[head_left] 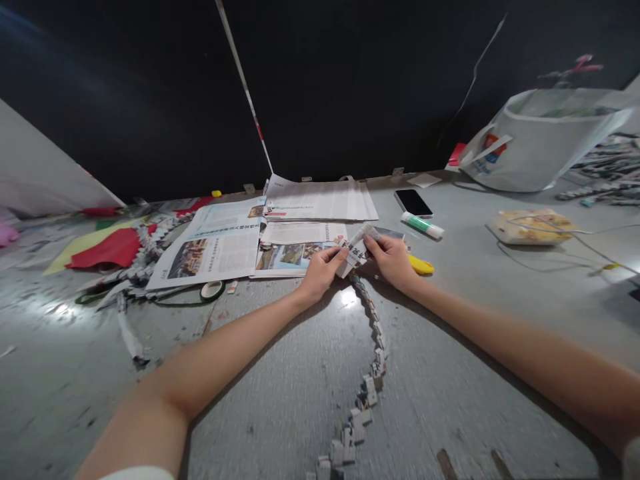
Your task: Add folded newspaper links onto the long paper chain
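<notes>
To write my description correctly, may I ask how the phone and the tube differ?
The phone is flat with a dark screen; the tube is rounded, white and green. The phone lies farther from the right hand, the tube nearer. Both lie on the table.

One view, from the wearer's head, looking forward and down along both forearms [245, 343]. The left hand [319, 272] and right hand [393, 259] sit near mid-view, well ahead of the lens. The grey tabletop [280, 367] spreads around them; beyond them, a dark panel [360, 80] fills the top.
</notes>
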The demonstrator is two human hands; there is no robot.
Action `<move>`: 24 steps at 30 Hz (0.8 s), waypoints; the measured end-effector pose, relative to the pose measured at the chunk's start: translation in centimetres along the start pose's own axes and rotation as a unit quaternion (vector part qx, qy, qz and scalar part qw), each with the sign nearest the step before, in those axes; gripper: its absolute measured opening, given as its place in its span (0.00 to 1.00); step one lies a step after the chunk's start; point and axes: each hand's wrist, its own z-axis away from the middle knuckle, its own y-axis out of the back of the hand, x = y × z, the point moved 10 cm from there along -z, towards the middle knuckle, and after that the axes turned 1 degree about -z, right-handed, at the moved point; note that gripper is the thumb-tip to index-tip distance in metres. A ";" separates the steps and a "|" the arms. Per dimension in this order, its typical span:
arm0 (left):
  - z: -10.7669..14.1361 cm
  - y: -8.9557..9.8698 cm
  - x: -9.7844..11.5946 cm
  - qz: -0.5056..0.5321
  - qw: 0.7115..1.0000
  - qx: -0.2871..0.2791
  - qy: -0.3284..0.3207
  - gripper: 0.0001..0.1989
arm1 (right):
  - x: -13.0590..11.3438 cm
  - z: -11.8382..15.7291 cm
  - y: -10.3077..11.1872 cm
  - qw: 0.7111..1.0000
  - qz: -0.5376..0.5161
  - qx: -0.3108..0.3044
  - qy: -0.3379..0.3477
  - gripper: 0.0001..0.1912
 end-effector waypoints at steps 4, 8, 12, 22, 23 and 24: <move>0.0 0.0 -0.2 -0.003 1.000 -0.006 0.000 0.29 | 0.1 0.1 0.0 1.000 -0.004 0.002 -0.003 0.32; 0.0 -0.2 -0.3 -0.003 1.000 -0.016 -0.005 0.30 | 0.1 0.1 0.0 1.000 -0.008 0.004 -0.003 0.32; 0.0 -0.4 -0.5 0.008 1.000 -0.021 0.002 0.31 | 0.1 0.1 0.0 1.000 -0.009 0.000 -0.006 0.32; -0.3 -0.3 -1.1 0.020 0.999 -0.020 0.016 0.31 | 0.3 0.1 0.3 1.000 -0.014 0.015 -0.013 0.35; -0.3 -0.3 -1.1 0.018 0.999 -0.022 0.016 0.30 | 0.2 0.1 0.3 1.000 -0.013 0.016 -0.013 0.35; -0.2 -0.4 -1.0 0.016 1.000 -0.023 0.014 0.30 | 0.2 0.1 0.3 1.000 -0.012 0.015 -0.013 0.36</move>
